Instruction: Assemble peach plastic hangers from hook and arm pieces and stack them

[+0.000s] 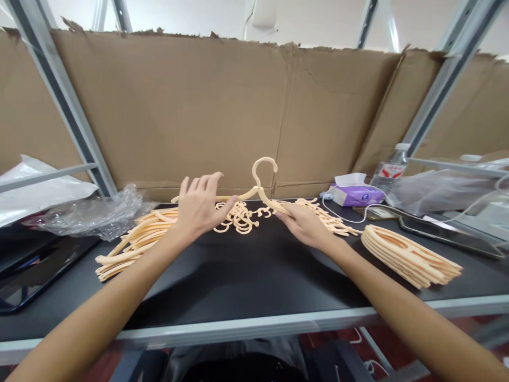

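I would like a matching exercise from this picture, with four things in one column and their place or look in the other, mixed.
Things:
1. beige plastic hanger with curved hook
2. purple soft tissue pack
3. crumpled clear plastic sheet
4. clear plastic bottle with white cap

Place or look:
A. white tissue sticking out on top
B. red-and-white label
C. left side of the black table
D. in the right hand

Pairs: 1-D, 2-A, 3-C, 4-B

Bright, even light washed the wall nearly white. Soft shadows darkened the black table; crumpled plastic glinted. Wide-angle distortion splayed the metal posts near the edges.
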Tool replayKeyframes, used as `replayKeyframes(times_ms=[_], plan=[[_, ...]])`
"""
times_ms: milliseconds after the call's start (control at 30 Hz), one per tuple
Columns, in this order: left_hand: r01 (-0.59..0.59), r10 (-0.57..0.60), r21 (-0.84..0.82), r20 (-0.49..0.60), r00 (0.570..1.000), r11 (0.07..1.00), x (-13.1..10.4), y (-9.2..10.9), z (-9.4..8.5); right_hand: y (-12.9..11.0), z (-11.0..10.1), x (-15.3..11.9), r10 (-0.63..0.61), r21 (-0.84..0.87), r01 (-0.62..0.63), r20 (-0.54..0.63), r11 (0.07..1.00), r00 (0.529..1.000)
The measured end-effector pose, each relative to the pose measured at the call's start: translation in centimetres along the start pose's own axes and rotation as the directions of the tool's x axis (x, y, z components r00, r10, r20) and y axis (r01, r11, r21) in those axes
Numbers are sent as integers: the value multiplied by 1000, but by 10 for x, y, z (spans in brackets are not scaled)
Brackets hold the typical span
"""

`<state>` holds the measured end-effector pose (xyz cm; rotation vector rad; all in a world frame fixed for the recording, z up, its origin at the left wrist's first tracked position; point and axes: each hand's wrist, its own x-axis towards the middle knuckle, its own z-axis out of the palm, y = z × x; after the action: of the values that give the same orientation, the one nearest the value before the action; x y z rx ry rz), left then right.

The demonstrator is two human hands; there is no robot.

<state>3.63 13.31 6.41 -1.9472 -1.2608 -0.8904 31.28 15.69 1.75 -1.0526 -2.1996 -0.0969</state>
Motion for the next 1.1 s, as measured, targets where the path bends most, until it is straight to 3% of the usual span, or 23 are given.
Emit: replayKeyframes(times_ms=[133, 267, 367, 433, 500, 600, 733, 833, 1100], plan=[[12, -13, -21, -64, 998, 1000, 3, -12, 1, 0, 0, 1, 19, 22, -19, -2, 1000, 1000], [-206, 197, -35, -175, 965, 978, -9, 9, 0, -3, 2, 1, 33, 65, -34, 11, 997, 999], [-516, 498, -126, -149, 854, 847, -25, 43, -5, -7, 6, -1, -16, 129, 12, 32, 992, 999], [-605, 596, -166, -104, 796, 779, -33, 62, -8, -12, 8, -3, -73, 174, 62, 59, 983, 996], [-606, 602, -182, -81, 794, 775, -36, 73, -9, -21, 11, -5, -138, 241, 114, 84, 964, 987], [-524, 525, -152, -35, 850, 838, -33, 73, -9, -37, 14, -8, -182, 343, 139, 95, 929, 979], [-433, 438, -62, 112, 892, 899, -27, 66, -7, -47, 14, -11, -140, 271, 103, 120, 957, 983], [-440, 438, -42, 221, 872, 897, -27, 65, -4, -43, 16, -11, -107, 192, 81, 132, 978, 985], [-455, 445, -62, 359, 821, 889, -28, 57, 3, -31, 16, -6, 22, 147, -41, 131, 988, 991]])
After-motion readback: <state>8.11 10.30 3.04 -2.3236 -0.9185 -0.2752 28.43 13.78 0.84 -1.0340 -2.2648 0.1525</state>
